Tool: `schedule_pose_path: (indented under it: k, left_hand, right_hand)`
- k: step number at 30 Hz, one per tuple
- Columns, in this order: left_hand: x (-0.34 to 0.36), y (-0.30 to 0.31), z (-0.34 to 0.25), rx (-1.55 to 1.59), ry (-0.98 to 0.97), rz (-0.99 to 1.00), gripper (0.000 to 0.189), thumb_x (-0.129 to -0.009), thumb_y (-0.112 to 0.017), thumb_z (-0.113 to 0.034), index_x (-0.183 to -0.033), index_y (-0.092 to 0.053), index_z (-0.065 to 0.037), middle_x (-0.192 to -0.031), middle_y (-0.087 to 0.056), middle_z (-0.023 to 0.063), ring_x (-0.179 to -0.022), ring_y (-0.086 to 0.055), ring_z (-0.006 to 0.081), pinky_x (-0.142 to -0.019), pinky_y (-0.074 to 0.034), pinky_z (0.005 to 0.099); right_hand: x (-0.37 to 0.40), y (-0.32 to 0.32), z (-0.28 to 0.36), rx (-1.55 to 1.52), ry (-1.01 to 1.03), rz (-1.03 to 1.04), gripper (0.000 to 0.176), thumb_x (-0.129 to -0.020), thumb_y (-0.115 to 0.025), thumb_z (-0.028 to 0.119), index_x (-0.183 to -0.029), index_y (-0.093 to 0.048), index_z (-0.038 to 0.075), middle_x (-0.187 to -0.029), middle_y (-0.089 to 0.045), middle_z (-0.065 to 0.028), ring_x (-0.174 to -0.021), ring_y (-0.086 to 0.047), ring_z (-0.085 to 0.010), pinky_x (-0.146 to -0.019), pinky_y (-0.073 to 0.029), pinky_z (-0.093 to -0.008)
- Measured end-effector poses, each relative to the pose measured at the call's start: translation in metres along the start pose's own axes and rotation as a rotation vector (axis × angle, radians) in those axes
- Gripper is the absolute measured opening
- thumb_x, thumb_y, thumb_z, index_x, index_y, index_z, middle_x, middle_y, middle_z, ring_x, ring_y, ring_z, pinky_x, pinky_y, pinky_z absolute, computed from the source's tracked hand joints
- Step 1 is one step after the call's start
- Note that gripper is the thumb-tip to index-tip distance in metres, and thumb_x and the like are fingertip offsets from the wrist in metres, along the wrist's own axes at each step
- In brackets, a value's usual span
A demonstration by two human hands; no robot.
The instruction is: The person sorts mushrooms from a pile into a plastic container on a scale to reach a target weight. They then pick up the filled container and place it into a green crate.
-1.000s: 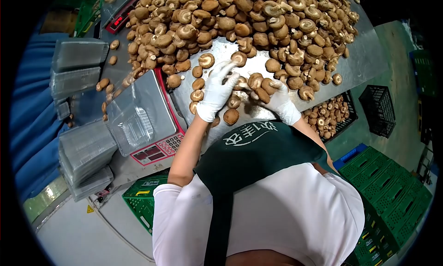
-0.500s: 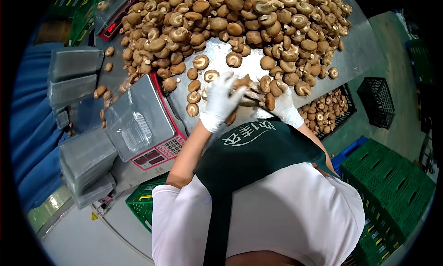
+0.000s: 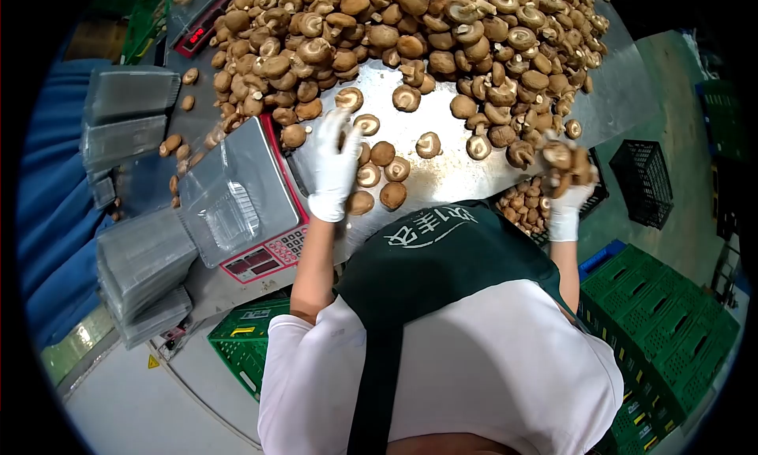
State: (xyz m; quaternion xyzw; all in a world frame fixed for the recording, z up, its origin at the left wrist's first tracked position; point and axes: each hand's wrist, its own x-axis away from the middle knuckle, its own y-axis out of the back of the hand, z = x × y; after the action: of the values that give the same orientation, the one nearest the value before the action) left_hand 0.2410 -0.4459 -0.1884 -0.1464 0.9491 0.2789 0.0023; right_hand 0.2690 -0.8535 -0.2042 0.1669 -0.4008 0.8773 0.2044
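Observation:
A big heap of brown shiitake mushrooms [image 3: 410,36] covers the far part of a steel table [image 3: 624,99]. My left hand [image 3: 332,167], in a white glove, lies with fingers spread beside a few loose mushrooms [image 3: 379,174] near the table's front edge. My right hand [image 3: 567,188], also gloved, is past the table's right edge, closed around a handful of mushrooms [image 3: 564,161], above a black crate of mushrooms [image 3: 530,206].
A red scale [image 3: 264,253] with a clear plastic tray [image 3: 229,210] on its steel pan stands left of my left hand. Stacks of clear trays [image 3: 142,257] lie further left. Green crates [image 3: 671,336] and an empty black crate [image 3: 643,182] stand on the floor at right.
My right hand has carried a handful of mushrooms from the table's front to the right, over the black crate. My left hand slid left toward the scale.

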Motion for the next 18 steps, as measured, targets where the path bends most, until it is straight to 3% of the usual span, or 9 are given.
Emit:
schedule_pose_path:
  k: [1, 2, 3, 5, 8, 9, 12, 15, 18]
  left_hand:
    - [-0.001, 0.006, 0.020, -0.009, 0.008, -0.043, 0.034, -0.089, -0.063, -0.016, -0.121, -0.059, -0.005, -0.132, -0.051, 0.0148, -0.118, -0.052, 0.0246, -0.100, -0.042, 0.0325]
    - [0.001, 0.013, 0.028, -0.091, 0.020, -0.069, 0.035, -0.090, -0.062, -0.017, -0.122, -0.058, -0.004, -0.131, -0.051, 0.0139, -0.118, -0.052, 0.0226, -0.097, -0.045, 0.0315]
    - [0.002, 0.016, 0.034, -0.044, 0.067, -0.086, 0.039, -0.086, -0.065, -0.023, -0.120, -0.060, -0.006, -0.130, -0.052, 0.0192, -0.120, -0.051, 0.0322, -0.102, -0.039, 0.0365]
    - [0.004, 0.021, 0.044, -0.159, 0.099, -0.063, 0.041, -0.086, -0.065, -0.024, -0.121, -0.059, -0.005, -0.130, -0.052, 0.0200, -0.122, -0.049, 0.0331, -0.103, -0.038, 0.0378]
    - [0.001, 0.017, 0.054, -0.174, 0.120, -0.045, 0.043, -0.085, -0.066, -0.026, -0.121, -0.059, -0.005, -0.131, -0.051, 0.0205, -0.123, -0.047, 0.0339, -0.104, -0.036, 0.0383]
    - [-0.002, 0.015, 0.054, -0.202, 0.126, -0.047, 0.043, -0.084, -0.066, -0.026, -0.121, -0.059, -0.004, -0.131, -0.051, 0.0206, -0.123, -0.047, 0.0341, -0.104, -0.036, 0.0383]
    - [-0.017, 0.011, 0.056, -0.211, 0.122, -0.036, 0.043, -0.085, -0.063, -0.025, -0.122, -0.058, -0.003, -0.130, -0.051, 0.0206, -0.122, -0.048, 0.0337, -0.104, -0.037, 0.0384]
    - [-0.036, 0.011, 0.061, -0.283, 0.093, -0.055, 0.047, -0.085, -0.060, -0.027, -0.126, -0.055, -0.004, -0.127, -0.054, 0.0202, -0.118, -0.051, 0.0340, -0.101, -0.039, 0.0391]
    - [-0.045, 0.006, 0.052, -0.478, 0.207, 0.150, 0.050, -0.082, -0.063, -0.030, -0.124, -0.055, -0.005, -0.121, -0.057, 0.0217, -0.110, -0.056, 0.0359, -0.094, -0.044, 0.0394]
  right_hand:
    - [-0.009, 0.030, 0.025, -0.059, 0.038, 0.267, 0.056, -0.088, -0.038, 0.045, -0.128, -0.044, 0.005, -0.125, -0.051, -0.0147, -0.093, -0.059, -0.0232, -0.065, -0.055, -0.0299]
    - [-0.028, 0.070, 0.052, -0.273, -0.073, 0.718, 0.054, -0.090, -0.039, 0.040, -0.128, -0.043, 0.002, -0.137, -0.042, -0.0119, -0.112, -0.050, -0.0251, -0.090, -0.049, -0.0354]
    - [-0.025, 0.079, 0.074, -0.118, -0.026, 0.729, 0.055, -0.091, -0.041, 0.036, -0.132, -0.039, -0.001, -0.141, -0.040, -0.0108, -0.113, -0.049, -0.0272, -0.100, -0.042, -0.0393]
    - [-0.026, 0.100, 0.101, 0.264, 0.131, 0.056, 0.070, -0.089, -0.052, 0.045, -0.141, -0.034, 0.001, -0.141, -0.042, -0.0127, -0.127, -0.042, -0.0286, -0.102, -0.037, -0.0415]
    - [-0.057, 0.161, 0.116, 1.108, 0.154, -0.502, 0.076, -0.084, -0.064, 0.052, -0.139, -0.041, 0.004, -0.136, -0.046, -0.0160, -0.121, -0.048, -0.0261, -0.094, -0.043, -0.0401]
    - [-0.082, 0.208, 0.124, 1.445, 0.227, -0.587, 0.075, -0.083, -0.066, 0.049, -0.139, -0.042, 0.005, -0.130, -0.053, -0.0155, -0.109, -0.057, -0.0188, -0.079, -0.049, -0.0316]
    - [-0.047, 0.126, 0.103, 1.121, 0.186, -0.532, 0.060, -0.087, -0.066, 0.039, -0.130, -0.050, 0.000, -0.119, -0.061, -0.0138, -0.096, -0.062, -0.0122, -0.069, -0.049, -0.0233]
    - [-0.038, 0.068, 0.083, 1.016, 0.247, -0.192, 0.029, -0.095, -0.056, 0.021, -0.112, -0.063, -0.001, -0.106, -0.067, -0.0070, -0.083, -0.063, -0.0113, -0.069, -0.049, -0.0217]
    - [-0.032, 0.015, 0.058, 1.024, 0.241, 0.043, 0.028, -0.096, -0.054, 0.020, -0.110, -0.063, -0.002, -0.106, -0.067, -0.0079, -0.084, -0.063, -0.0115, -0.072, -0.049, -0.0214]
